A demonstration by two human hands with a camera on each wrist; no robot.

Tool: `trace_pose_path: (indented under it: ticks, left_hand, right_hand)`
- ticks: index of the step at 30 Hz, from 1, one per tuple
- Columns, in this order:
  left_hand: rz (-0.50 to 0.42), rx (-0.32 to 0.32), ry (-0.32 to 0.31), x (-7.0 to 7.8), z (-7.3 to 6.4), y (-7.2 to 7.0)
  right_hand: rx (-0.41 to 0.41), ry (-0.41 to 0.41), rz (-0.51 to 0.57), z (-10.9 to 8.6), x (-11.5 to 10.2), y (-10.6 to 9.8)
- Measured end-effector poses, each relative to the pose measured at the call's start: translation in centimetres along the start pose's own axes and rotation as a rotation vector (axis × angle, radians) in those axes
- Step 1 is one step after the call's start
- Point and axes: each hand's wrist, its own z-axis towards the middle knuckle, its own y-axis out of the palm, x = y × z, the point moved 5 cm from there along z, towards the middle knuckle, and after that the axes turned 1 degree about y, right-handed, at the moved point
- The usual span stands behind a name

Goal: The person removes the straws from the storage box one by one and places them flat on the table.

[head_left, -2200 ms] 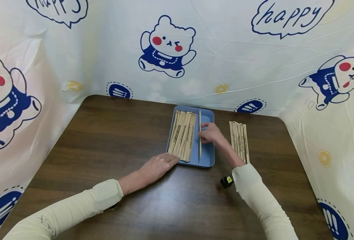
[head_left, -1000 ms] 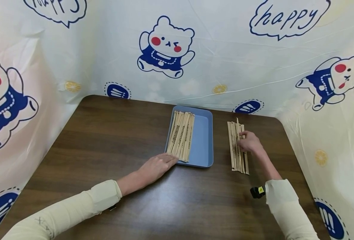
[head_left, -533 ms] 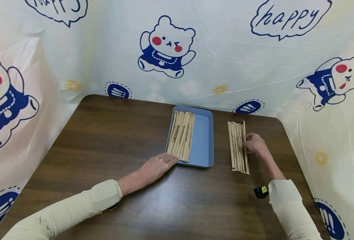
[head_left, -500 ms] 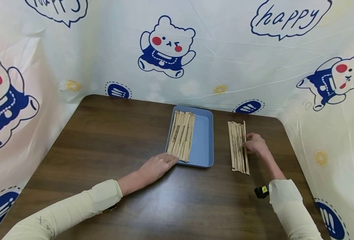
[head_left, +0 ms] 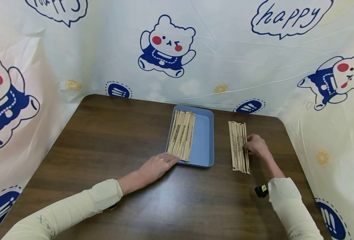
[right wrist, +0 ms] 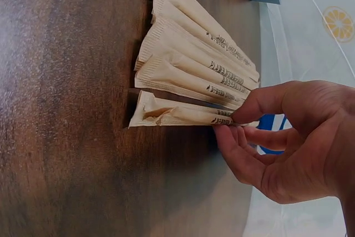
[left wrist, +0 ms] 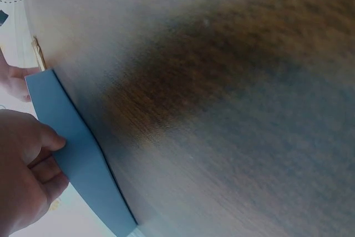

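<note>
Right hand, well right of the blue rectangular shallow tray, has thumb and fingers clamped around the middle of the outermost slim tan paper-wrapped packet; can't tell whether it's off the dark brown wood-grain desk. Left hand holds the tray's near-left corner, digits bent against its outer wall. Row of loose tan packets lies right of the tray, just beside the pinched one; a bundle of matching packets fills the tray's left half. Risks: the neighbouring packet could drag along, since the row sits so tight; a thin pinch on slick-looking paper could slip or let the packet pivot; too much push from the left hand could slide or tip the tray, shifting its bundle. Materials: wrappers look like thin creased paper, flat crimped ends, dark print down the length, long narrow bulge inside, contents hidden. Tray looks like smooth matte plastic, rounded corners, low walls. Desk slightly glossy. Pale cartoon-print sheet behind the tray, wrinkled, thin, fabric or plastic unclear.
</note>
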Motion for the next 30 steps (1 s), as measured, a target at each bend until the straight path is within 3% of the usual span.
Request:
trace_pose_path:
  ticks: [13, 19, 22, 30]
  left_hand:
    - [-0.018, -0.007, 0.002, 0.0, 0.1, -0.2]
    - [-0.007, -0.01, -0.002, 0.0, 0.1, -0.2]
    - [-0.008, -0.01, -0.001, 0.0, 0.1, -0.2]
    - [-0.006, -0.018, -0.01, 0.0, 0.1, -0.1]
  right_hand:
    - [0.031, 0.006, -0.008, -0.2, -0.1, -0.1]
    - [0.083, -0.032, -0.048, -1.3, -1.7, -0.3]
    - [0.074, -0.049, 0.0, -1.6, -3.0, -0.1]
    - [-0.001, -0.109, 0.26, -2.2, -7.0, 1.7]
